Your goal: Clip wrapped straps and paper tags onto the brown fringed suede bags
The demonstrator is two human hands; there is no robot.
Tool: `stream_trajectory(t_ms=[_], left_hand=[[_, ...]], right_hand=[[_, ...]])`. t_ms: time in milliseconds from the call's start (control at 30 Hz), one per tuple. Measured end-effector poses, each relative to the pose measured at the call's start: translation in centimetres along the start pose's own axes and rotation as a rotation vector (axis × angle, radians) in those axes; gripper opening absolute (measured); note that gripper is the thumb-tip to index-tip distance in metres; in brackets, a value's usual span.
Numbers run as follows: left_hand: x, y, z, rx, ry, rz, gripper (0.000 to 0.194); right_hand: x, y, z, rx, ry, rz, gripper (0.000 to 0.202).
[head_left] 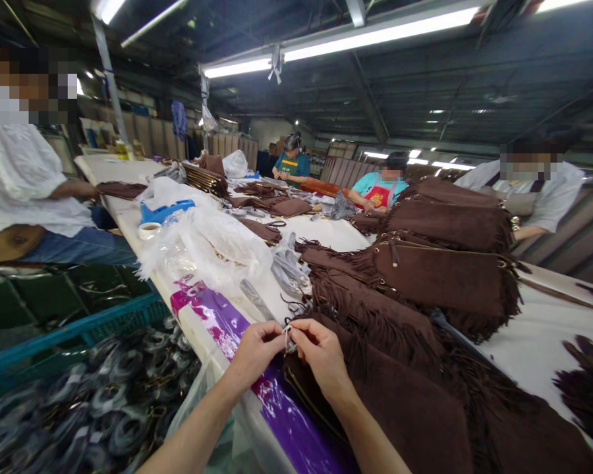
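Note:
My left hand (258,350) and my right hand (322,352) meet at the table edge, both closed in a pinch. Between their fingertips is a small whitish strip (287,334); its exact kind is too small to tell. Just beneath and to the right lies a dark brown fringed bag (400,388) with a gold-coloured zip along its edge. My right wrist rests over or just above this bag. Beyond my fingers lies a grey wrapped strap (257,299). A shiny purple sheet (222,316) runs along the table edge below my left hand.
Stacked brown fringed bags (439,263) rise on the right. Crumpled white plastic (207,243), a tape roll (149,230) and a blue tape dispenser (165,210) lie ahead. A teal crate (79,332) of coiled grey straps (123,395) stands lower left. Several people work around the table.

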State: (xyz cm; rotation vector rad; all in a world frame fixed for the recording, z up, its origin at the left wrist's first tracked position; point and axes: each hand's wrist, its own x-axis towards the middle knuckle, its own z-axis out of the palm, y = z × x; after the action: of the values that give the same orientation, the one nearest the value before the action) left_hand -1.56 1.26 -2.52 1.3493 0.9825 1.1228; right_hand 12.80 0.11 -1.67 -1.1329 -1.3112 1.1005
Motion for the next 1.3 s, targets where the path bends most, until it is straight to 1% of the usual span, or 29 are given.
stream_trajectory(t_ms=[100, 233, 300, 367, 467, 533, 633, 700, 800, 833, 900, 967, 1033, 1100, 1133, 1200, 1300], left_hand=[[0.0, -0.2, 0.1, -0.001, 0.054, 0.010, 0.025], [-0.1, -0.2, 0.1, -0.024, 0.127, -0.020, 0.022], [-0.1, 0.1, 0.0, -0.067, 0.133, -0.041, 0.022], [-0.2, 0.4, -0.2, -0.142, 0.095, -0.079, 0.022], [-0.2, 0.7, -0.6, -0.281, -0.019, -0.144, 0.016], [-0.2, 0.7, -0.9, -0.379, -0.087, -0.172, 0.012], [-0.2, 0.7, -1.3, -0.544, -0.166, -0.223, 0.014], [-0.2, 0.5, -1.6, -0.663, -0.203, -0.273, 0.015], [-0.2, 0.2, -2.2, -0.816, -0.222, -0.354, 0.014], [-0.2, 0.1, -2.4, -0.852, -0.214, -0.371, 0.013], [-0.3, -0.2, -2.6, -0.877, -0.175, -0.366, 0.009], [-0.5, -0.3, -2.8, -0.870, -0.148, -0.314, 0.006], [-0.7, -0.3, -2.7, -0.851, -0.157, -0.246, 0.008], [-0.9, 0.0, -2.5, -0.797, -0.191, -0.191, 0.012], [-1.0, 0.2, -2.4, -0.736, -0.211, -0.159, 0.013], [-1.2, 0.8, -2.1, -0.543, -0.252, -0.089, 0.011], [-1.3, 1.9, -1.8, -0.225, -0.293, 0.009, 0.012]], right_hand=[[0.0, -0.1, 0.0, -0.010, -0.004, -0.018, 0.023], [0.1, 0.2, -0.4, -0.016, 0.012, -0.021, 0.020], [0.1, 0.3, -0.7, -0.034, -0.007, -0.010, 0.019], [0.0, 0.2, -1.0, -0.080, -0.086, -0.016, 0.016], [-0.3, -0.4, -1.2, -0.206, -0.230, -0.076, 0.013], [-0.5, -0.7, -1.5, -0.305, -0.260, -0.144, 0.015], [-0.7, -0.9, -2.3, -0.480, -0.259, -0.287, 0.021], [-0.7, -0.8, -3.2, -0.621, -0.327, -0.324, 0.027], [-0.7, -0.8, -4.4, -0.782, -0.483, -0.260, 0.037], [-0.8, -0.8, -4.7, -0.817, -0.504, -0.247, 0.040], [-0.8, -1.0, -5.0, -0.879, -0.498, -0.274, 0.042], [-0.9, -1.2, -4.9, -0.955, -0.468, -0.341, 0.031], [-0.9, -1.5, -4.6, -1.036, -0.426, -0.384, 0.020], [-0.9, -1.9, -4.3, -1.053, -0.359, -0.402, 0.019], [-1.0, -2.2, -4.1, -1.023, -0.330, -0.417, 0.017], [-1.1, -2.7, -3.8, -0.924, -0.291, -0.466, 0.012], [-1.3, -3.0, -3.3, -0.847, -0.263, -0.546, 0.015]])
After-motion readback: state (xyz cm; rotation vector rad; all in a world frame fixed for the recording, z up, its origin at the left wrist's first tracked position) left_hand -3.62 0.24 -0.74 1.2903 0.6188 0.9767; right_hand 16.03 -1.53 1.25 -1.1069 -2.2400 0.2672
